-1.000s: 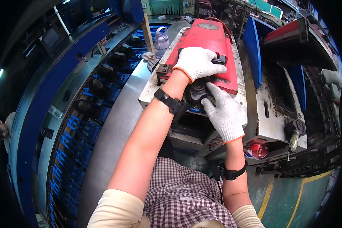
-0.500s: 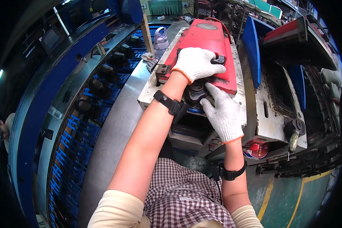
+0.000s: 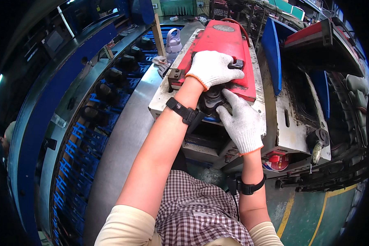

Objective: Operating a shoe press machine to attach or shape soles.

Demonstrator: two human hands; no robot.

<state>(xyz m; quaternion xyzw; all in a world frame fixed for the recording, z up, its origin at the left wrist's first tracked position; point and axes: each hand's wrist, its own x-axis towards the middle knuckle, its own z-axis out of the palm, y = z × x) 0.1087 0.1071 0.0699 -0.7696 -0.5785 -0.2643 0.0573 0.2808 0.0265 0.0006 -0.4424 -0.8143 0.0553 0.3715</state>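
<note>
A red machine cover [image 3: 223, 39] with a worn front edge lies on a whitish metal housing. My left hand [image 3: 215, 67], in a white knit glove, is closed over a black handle [image 3: 237, 64] on this cover; the handle's end shows past the fingers. Below the cover's front edge is a dark, rounded piece [image 3: 211, 100], perhaps part of a shoe; its kind is not clear. My right hand [image 3: 242, 119], gloved too, has thumb and forefinger against the right side of that piece. The other right fingers are partly hidden.
A blue rack [image 3: 80, 151] carrying several dark pieces runs along the left, beside a metal tabletop [image 3: 123, 127]. A lilac bottle [image 3: 174, 43] and a grey glove [image 3: 162, 64] lie beyond. Another machine [image 3: 293, 119] with a raised red lid stands right. A person is partly visible far left.
Both hands stay almost where they were, on the handle and the dark piece. The person at the far left has shifted slightly.
</note>
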